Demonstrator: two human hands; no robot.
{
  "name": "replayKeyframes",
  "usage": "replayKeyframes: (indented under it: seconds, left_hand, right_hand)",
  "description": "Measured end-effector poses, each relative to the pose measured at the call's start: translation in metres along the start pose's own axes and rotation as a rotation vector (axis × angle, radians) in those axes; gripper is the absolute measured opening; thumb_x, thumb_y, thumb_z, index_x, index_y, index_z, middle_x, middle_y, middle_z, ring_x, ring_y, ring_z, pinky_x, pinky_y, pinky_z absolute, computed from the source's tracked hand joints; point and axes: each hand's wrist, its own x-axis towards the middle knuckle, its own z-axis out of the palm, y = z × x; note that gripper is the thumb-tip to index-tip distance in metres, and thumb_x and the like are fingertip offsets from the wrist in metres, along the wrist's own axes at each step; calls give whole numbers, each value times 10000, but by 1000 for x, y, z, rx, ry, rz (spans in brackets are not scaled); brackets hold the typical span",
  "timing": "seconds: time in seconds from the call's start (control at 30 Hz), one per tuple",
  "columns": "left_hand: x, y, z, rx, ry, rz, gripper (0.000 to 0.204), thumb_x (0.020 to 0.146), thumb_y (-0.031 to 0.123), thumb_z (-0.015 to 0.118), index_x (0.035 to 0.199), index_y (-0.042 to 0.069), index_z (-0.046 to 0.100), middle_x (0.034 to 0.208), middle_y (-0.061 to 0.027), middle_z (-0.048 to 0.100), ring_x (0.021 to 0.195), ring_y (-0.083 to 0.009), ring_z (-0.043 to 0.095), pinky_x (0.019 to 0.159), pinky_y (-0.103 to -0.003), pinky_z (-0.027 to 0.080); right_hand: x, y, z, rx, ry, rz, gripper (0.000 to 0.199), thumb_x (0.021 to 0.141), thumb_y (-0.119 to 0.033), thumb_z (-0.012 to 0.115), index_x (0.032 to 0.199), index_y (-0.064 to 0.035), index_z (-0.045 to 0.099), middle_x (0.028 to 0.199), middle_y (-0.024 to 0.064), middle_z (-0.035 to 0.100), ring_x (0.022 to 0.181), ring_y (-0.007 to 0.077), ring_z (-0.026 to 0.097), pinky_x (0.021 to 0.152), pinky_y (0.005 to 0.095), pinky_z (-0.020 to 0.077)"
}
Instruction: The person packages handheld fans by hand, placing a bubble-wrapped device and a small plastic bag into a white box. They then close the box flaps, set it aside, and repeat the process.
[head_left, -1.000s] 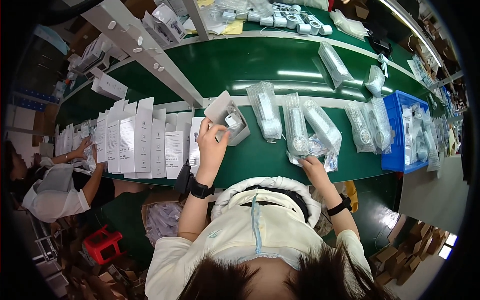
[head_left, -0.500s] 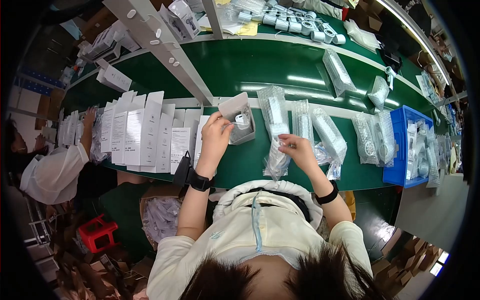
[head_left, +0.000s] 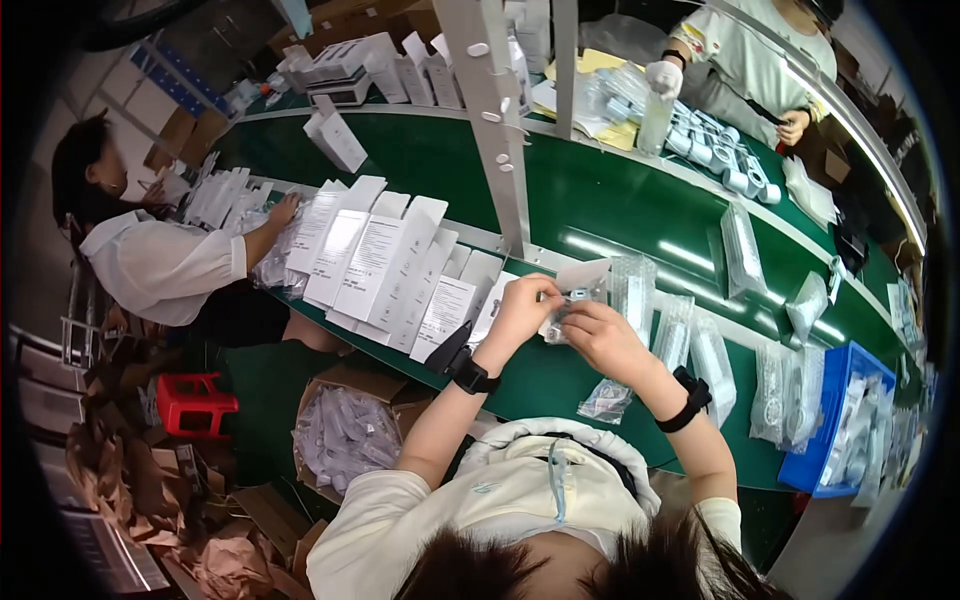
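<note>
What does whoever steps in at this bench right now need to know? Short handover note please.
Left hand: holds the open white box above the green bench.
Right hand: at the box mouth, fingers on a small bagged part; how far in it sits is hidden.
Nearby: flat white boxes to the left, bagged parts to the right, one bag under the right wrist, blue bin far right.
Done: box opened, part brought to it.
Left: box flap not yet shut.
</note>
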Motion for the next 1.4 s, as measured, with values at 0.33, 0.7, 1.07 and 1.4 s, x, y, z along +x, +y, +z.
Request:
replayKeyframes:
  seconds: [0.33, 0.7, 1.07, 1.4]
  left_hand:
    - [-9, 8, 24, 10, 134, 63, 107, 684, 68, 650, 733, -15, 605, 840, -107, 599, 720, -238, 584, 626, -299, 446]
    - [-9, 9, 27, -128, 153, 55, 133, 707, 56, 635, 803, -6, 568, 920, -106, 567, 831, -262, 573, 665, -327, 448]
    - [-53, -36, -12, 670, 126, 1, 545, 726, 191, 666, 1161, 11, 392, 1292, -229, 270, 1238, -393, 224, 982, -449, 280]
    - [-50, -72, -4, 518, -57, -136, 857, 614, 301, 751, 1252, -49, 298, 1212, -247, 359, 1095, -428, 355, 935, -479, 308]
  right_hand:
    - [-17, -31, 3, -176, -126, 234, 347, 655, -208, 677, 946, -48, 577, 914, 76, 553, 894, 222, 511, 949, 493, 300]
    - [-29, -20, 6, -164, 14, 230, 550, 604, -201, 718, 1087, -41, 509, 1120, 130, 480, 1123, 285, 392, 1014, 489, 229]
    - [-50, 40, 43, 715, -5, 729, 1243, 493, -80, 800, 1387, -111, -63, 1374, 122, 235, 1272, 261, 258, 1039, 385, 220]
    - [50, 140, 7, 758, 768, 979, 942, 552, -53, 769, 1299, -36, 195, 1149, 129, 452, 1057, 231, 479, 881, 346, 405]
